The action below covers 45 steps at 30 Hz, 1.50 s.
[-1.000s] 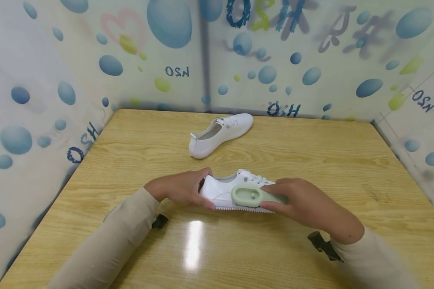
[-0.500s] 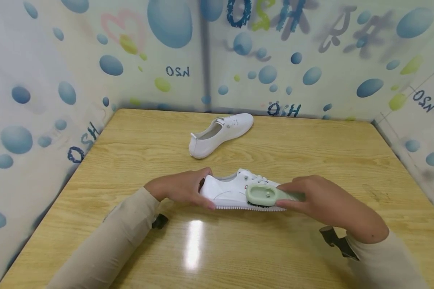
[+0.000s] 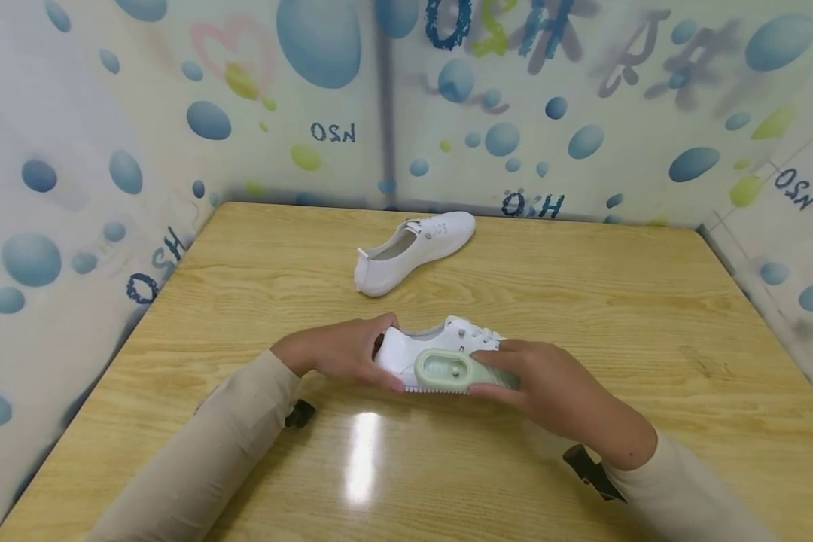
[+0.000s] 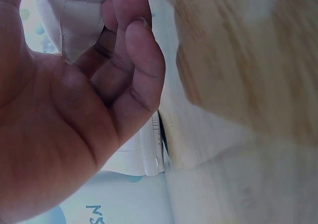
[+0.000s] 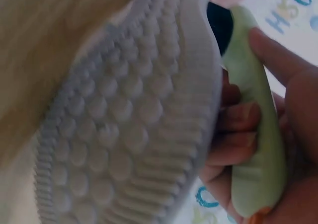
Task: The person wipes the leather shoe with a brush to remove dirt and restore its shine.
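Note:
A white lace-up shoe (image 3: 396, 351) is held just above the table, its toe pointing right. My left hand (image 3: 345, 352) grips it by the heel; in the left wrist view the curled fingers (image 4: 141, 70) show with part of the white upper above them. In my right hand (image 3: 555, 388) is a pale green brush (image 3: 440, 370), its head lying against the side of the shoe. From the right wrist, the brush handle (image 5: 253, 129) sits within the fingers, dark bristles show at its head, and the studded sole (image 5: 119, 119) faces the camera.
Behind, a second white shoe (image 3: 413, 252) stands on the wooden table (image 3: 616, 301), toe to the back right. Walls (image 3: 244, 113) with blue and green spots enclose the table at the back and sides.
The brush slid right toward the toe, then back left to the shoe's middle, the right hand moving with it. The left hand's hold on the heel looks unchanged.

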Available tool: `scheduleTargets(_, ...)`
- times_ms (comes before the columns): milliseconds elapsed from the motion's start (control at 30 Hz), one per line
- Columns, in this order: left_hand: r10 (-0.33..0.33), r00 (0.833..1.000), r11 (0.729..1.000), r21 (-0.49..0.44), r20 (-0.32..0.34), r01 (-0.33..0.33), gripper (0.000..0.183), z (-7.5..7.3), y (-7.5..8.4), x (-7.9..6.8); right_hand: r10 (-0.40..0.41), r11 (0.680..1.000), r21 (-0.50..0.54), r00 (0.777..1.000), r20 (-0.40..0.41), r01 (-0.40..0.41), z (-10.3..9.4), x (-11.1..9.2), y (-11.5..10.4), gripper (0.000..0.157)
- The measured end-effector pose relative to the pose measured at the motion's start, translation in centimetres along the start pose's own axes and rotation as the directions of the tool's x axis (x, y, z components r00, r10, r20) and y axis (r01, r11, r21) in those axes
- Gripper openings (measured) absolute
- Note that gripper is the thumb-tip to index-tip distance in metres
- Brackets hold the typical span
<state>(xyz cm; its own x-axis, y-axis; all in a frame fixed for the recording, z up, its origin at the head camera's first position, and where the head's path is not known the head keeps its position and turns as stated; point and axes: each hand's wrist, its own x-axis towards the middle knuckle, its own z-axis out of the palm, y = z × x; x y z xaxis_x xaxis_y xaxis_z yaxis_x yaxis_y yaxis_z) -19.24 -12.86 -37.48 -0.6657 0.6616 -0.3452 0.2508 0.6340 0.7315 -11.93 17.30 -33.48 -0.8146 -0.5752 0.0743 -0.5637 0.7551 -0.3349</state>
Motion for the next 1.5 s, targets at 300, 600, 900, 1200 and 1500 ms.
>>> scheduleTargets(300,-0.005,1.0,1.0,0.0,-0.003,0.005,0.068,0.0,-0.2,-0.1,0.058,0.998,0.019,0.993,0.107,-0.061,-2.1,-0.7,1.2,0.042)
scheduleTargets(600,0.001,1.0,1.0,0.031,-0.008,-0.001,0.068,0.0,-0.3,0.1,0.09,0.993,0.067,0.984,0.151,-0.101,-3.2,-1.2,2.0,0.044)
scheduleTargets(900,0.018,1.0,1.0,0.012,-0.012,-0.018,0.065,0.0,-0.2,0.1,-0.044,0.999,-0.035,0.995,-0.087,0.041,0.8,0.1,-0.5,0.037)
scheduleTargets(1200,0.017,1.0,1.0,0.011,-0.013,-0.017,0.065,0.0,-0.2,0.0,0.083,0.997,-0.002,0.991,0.102,-0.084,-1.8,-0.6,0.6,0.045)
scheduleTargets(1500,0.015,1.0,0.999,0.029,-0.019,-0.015,0.066,0.0,-0.2,0.0,0.124,0.99,0.039,0.977,0.173,-0.132,-3.9,-1.6,2.1,0.046)
